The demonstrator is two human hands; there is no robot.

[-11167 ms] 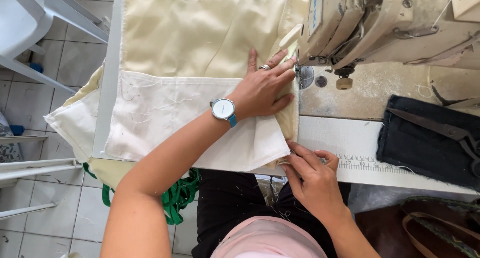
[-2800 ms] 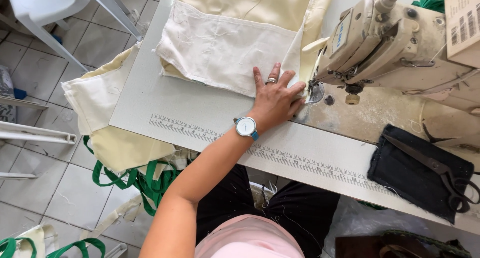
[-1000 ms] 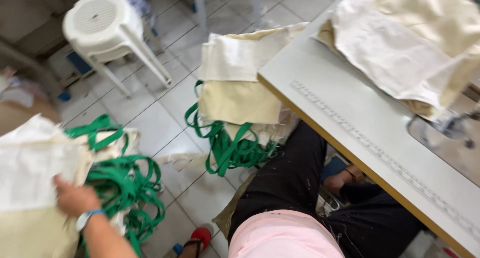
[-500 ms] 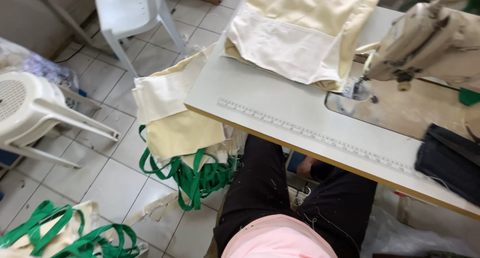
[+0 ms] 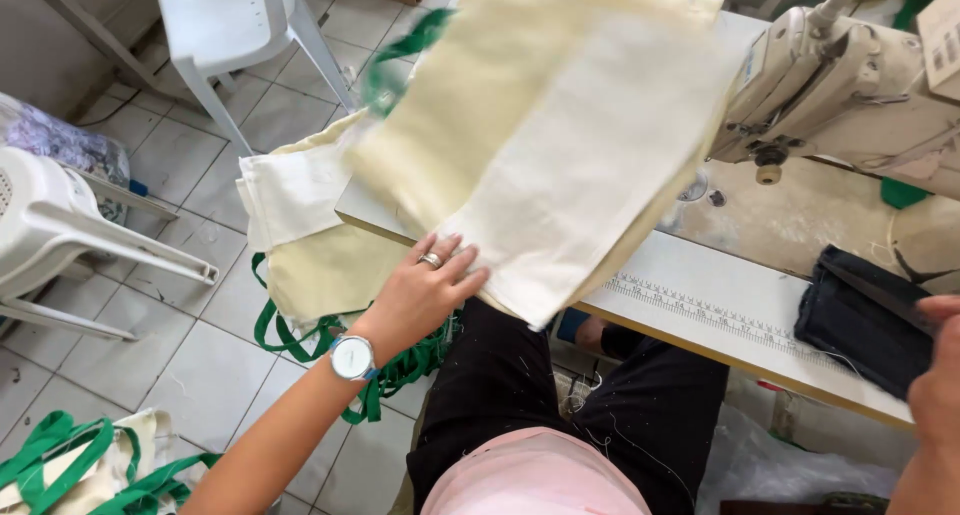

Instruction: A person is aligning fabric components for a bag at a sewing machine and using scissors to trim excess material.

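Observation:
My left hand [image 5: 425,293], with a ring and a wristwatch, holds the near edge of a cream cloth bag piece [image 5: 540,145] that has a white pocket panel and a green strap. The cloth is blurred and spread over the white sewing table [image 5: 720,315]. My right hand [image 5: 935,395] shows only at the right edge, beside a dark folded cloth [image 5: 860,320]; whether it grips anything cannot be told. The sewing machine [image 5: 850,75] stands at the far right of the table.
More cream bag pieces with green straps [image 5: 310,245] hang off the table's left end. A pile of bags [image 5: 70,470] lies on the tiled floor at lower left. Two white plastic chairs [image 5: 235,30] stand to the left. A ruler strip [image 5: 720,310] runs along the table's front.
My left hand reached down to the floor pile, came back up, and now holds a cream bag piece over the table. The view swung from the floor back to the table.

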